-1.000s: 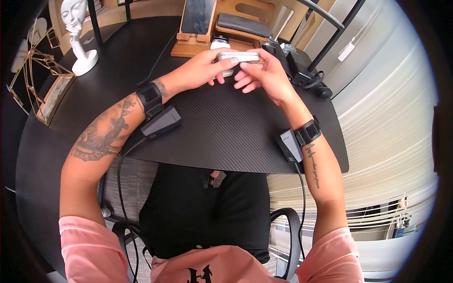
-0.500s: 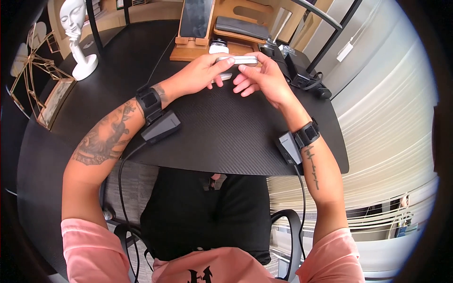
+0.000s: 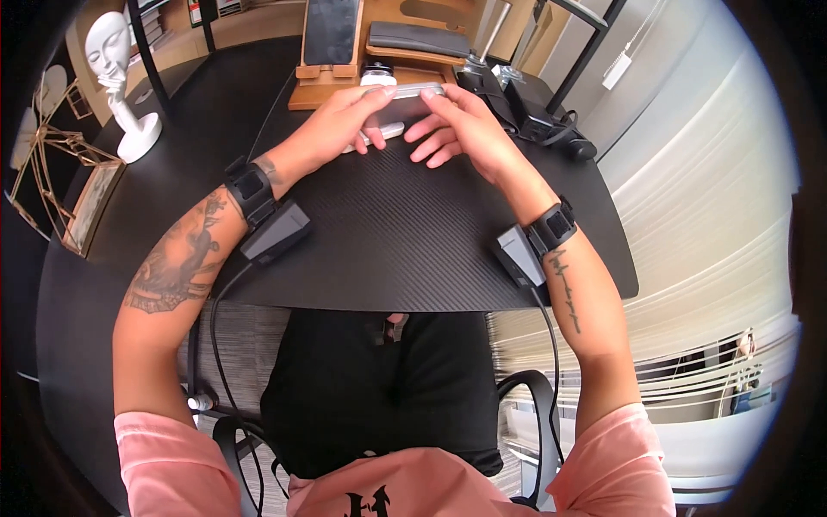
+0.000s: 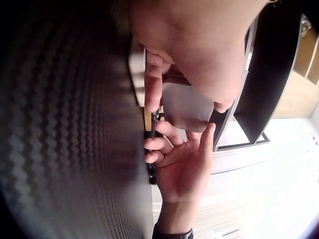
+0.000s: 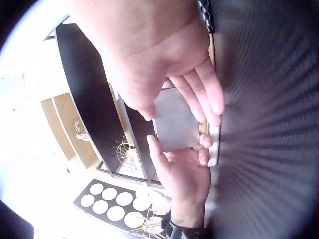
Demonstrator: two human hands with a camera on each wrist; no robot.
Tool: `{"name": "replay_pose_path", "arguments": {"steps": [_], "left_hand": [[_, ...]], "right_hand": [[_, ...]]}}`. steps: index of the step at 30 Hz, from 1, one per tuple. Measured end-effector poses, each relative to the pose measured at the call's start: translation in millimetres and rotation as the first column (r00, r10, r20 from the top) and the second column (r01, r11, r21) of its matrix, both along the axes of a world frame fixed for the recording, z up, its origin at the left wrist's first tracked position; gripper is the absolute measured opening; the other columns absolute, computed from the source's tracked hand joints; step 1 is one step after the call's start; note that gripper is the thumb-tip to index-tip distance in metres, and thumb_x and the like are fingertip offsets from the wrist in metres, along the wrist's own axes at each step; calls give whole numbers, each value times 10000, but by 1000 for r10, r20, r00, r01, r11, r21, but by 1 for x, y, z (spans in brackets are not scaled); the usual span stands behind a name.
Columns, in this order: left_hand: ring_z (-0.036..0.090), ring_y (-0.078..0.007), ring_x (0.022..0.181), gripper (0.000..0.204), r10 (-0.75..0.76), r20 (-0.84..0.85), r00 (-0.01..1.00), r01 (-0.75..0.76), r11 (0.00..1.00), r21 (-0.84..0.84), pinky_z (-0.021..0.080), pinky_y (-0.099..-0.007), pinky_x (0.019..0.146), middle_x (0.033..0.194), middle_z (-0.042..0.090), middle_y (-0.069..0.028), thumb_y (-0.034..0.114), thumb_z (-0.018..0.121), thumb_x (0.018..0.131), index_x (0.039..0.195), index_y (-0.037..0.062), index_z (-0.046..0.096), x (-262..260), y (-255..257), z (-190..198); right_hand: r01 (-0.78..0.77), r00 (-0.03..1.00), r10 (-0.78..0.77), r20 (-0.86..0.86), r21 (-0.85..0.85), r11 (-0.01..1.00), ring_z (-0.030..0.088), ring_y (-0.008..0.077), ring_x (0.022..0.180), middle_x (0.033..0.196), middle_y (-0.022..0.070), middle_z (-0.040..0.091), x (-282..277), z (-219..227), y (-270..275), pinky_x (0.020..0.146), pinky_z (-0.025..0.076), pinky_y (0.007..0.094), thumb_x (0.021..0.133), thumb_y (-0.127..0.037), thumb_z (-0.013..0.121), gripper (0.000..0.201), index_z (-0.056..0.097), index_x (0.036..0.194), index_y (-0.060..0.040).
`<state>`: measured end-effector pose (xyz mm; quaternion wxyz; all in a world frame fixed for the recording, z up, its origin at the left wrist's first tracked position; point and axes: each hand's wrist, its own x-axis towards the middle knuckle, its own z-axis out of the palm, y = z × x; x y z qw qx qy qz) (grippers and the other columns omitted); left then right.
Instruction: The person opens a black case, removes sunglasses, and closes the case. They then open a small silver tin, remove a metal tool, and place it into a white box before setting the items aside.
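A flat grey, round-cornered case (image 3: 407,107) (image 4: 187,105) (image 5: 175,119) is held above the desk between both hands, its broad face showing. The left hand (image 3: 343,125) (image 4: 199,50) (image 5: 187,174) grips one end, with its thumb at the upper edge. At the opposite end, the right hand (image 3: 469,129) (image 4: 182,169) (image 5: 154,55) pinches it between thumb and index finger, its other fingers spread below. A white, slab-like item (image 3: 384,133) (image 4: 137,72) (image 5: 214,149) lies on the desk behind the left fingertips, partly hidden.
Beyond the hands are a white-bodied bottle (image 3: 377,75), a wooden stand (image 3: 312,95) bearing a dark-screened device (image 3: 331,33), and a dark case (image 3: 418,39). Black devices (image 3: 538,121) sit at right. A white face sculpture (image 3: 138,138) and wire ornament (image 3: 93,202) stand left on the black desk (image 3: 388,233).
The grey case has tilted, and its broad face now shows where mostly its edge was seen. Both hands have shifted slightly left in the head view, as has the background.
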<state>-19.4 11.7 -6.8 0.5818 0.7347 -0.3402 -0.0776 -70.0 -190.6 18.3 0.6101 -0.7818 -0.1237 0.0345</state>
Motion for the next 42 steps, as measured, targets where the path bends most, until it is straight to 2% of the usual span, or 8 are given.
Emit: {"name": "replay_pose_path", "arguments": {"steps": [4,11,13,16,20,26,33,42], "left_hand": [[583,-94,741,535,-34,-48,998,33,999,-21,455,-186,552,919,590,-57,440,415,956,1269,9,468,0,3,1],[578,-94,761,511,-50,-38,998,50,999,-7,452,-192,565,922,582,-49,421,417,956,1269,21,476,-1,0,2],[571,-90,767,504,-48,41,998,46,998,32,449,-194,571,936,576,-44,419,414,958,1267,26,482,-2,-1,2],[559,-85,762,506,-45,50,998,44,998,38,442,-194,562,942,573,-40,420,412,957,1265,26,489,-3,0,1],[556,-91,750,500,-37,46,998,34,998,46,438,-195,552,912,576,-43,420,407,959,1230,13,510,-1,0,1],[560,-91,757,478,-24,45,999,23,999,32,441,-196,549,901,578,-45,417,399,961,1166,7,536,-2,0,2],[561,-83,779,483,-18,36,999,17,1000,9,447,-188,558,954,575,-42,412,403,964,1214,15,519,-1,-2,1],[552,-85,893,503,29,17,999,-28,998,-49,466,-190,608,1048,567,-45,423,405,964,1250,21,500,-3,-4,-4]], "right_hand": [[26,998,-25,-50,28,999,666,219,743,1026,189,580,-1,-1,1,569,554,277,923,-454,492,553,446,1209,16],[-21,999,20,32,34,999,638,176,820,1035,160,574,4,-3,-1,650,550,269,925,-384,526,464,505,1154,19],[-20,999,19,31,40,999,628,168,830,1020,145,580,5,-5,-2,670,548,271,920,-354,547,431,514,1141,14],[-37,997,32,67,84,996,622,168,859,1010,124,592,7,-7,0,712,542,274,910,-299,577,400,508,1153,12],[-28,995,14,97,148,989,616,151,805,958,106,608,9,-9,-2,668,541,264,862,-296,647,492,481,1182,39],[-38,996,21,85,200,979,618,168,829,977,142,611,8,-9,-1,714,536,279,843,-267,674,628,375,1285,63],[-19,995,-4,100,223,975,618,171,836,985,149,608,11,-9,-1,714,535,276,838,-273,679,666,355,1296,85],[-4,989,-32,146,237,971,627,159,776,948,148,623,11,-12,2,701,533,262,824,-232,695,668,355,1291,102]]}}
